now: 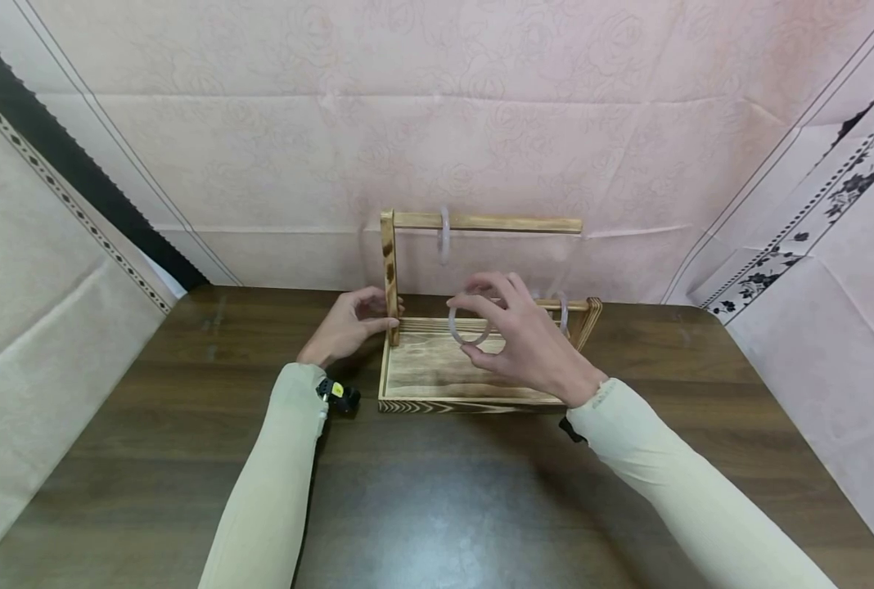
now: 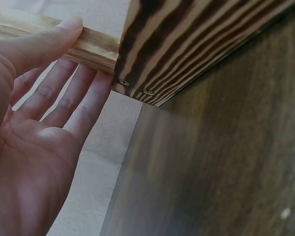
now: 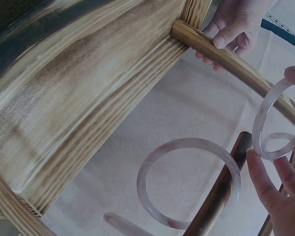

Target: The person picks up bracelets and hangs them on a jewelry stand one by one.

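My left hand (image 1: pixel 349 325) grips the left upright post (image 1: pixel 389 270) of a wooden jewelry stand, its thumb on one side and fingers behind. In the left wrist view the thumb (image 2: pixel 49 44) lies along the post near the striped tray side (image 2: pixel 187 39). Over the tray, my right hand (image 1: pixel 521 343) pinches a translucent pale bangle (image 1: pixel 453 329) between thumb and fingers. One similar bangle (image 1: pixel 445 237) hangs on the top rail (image 1: pixel 511 223). Another bangle (image 1: pixel 564 312) is on the lower rail at the right. The right wrist view shows a bangle (image 3: pixel 142 182) looped around a dark rod (image 3: pixel 216 201).
The stand's base is a shallow wooden tray (image 1: pixel 437 372) on a dark brown wooden table (image 1: pixel 437 491). Directly behind the stand hangs a pale patterned cloth (image 1: pixel 437 147). More cloth (image 1: pixel 835 327) closes off the right side.
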`<state>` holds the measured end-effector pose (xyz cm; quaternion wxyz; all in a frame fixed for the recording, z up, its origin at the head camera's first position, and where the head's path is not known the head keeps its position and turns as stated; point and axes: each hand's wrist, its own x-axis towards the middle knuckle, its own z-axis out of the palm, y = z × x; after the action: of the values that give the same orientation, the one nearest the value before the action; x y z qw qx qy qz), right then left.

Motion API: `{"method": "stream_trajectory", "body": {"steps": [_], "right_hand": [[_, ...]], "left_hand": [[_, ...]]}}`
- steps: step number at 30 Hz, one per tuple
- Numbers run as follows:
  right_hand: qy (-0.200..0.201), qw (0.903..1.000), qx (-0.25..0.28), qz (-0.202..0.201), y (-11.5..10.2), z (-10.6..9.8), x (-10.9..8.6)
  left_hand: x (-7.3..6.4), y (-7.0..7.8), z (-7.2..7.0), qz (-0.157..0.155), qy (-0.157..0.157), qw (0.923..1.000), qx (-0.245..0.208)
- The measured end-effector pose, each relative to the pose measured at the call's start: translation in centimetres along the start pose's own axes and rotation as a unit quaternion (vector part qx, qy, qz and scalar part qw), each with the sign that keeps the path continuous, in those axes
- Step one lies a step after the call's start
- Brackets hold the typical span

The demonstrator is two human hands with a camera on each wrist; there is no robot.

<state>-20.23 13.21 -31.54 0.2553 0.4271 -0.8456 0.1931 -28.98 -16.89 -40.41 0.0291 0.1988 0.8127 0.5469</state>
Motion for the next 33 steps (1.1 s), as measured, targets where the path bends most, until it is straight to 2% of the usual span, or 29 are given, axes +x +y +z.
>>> {"method": "stream_trajectory", "body": {"steps": [8, 22, 33], "right_hand": [[0.014, 0.9999, 0.005, -0.002, 0.2, -0.3, -0.1], [0.029, 0.9991, 0.003, 0.029, 0.5, -1.1, -0.4], [0.039, 0.9986, 0.017, 0.03, 1.3, -1.7, -0.5]], "left_hand": [[0.1, -0.2, 0.0, -0.002, 0.0, 1.0, -0.002], [0.0, -0.3, 0.0, 0.006, 0.002, 0.9999, 0.015], [0.0, 0.0, 0.0, -0.001, 0.0, 1.0, 0.005]]}}
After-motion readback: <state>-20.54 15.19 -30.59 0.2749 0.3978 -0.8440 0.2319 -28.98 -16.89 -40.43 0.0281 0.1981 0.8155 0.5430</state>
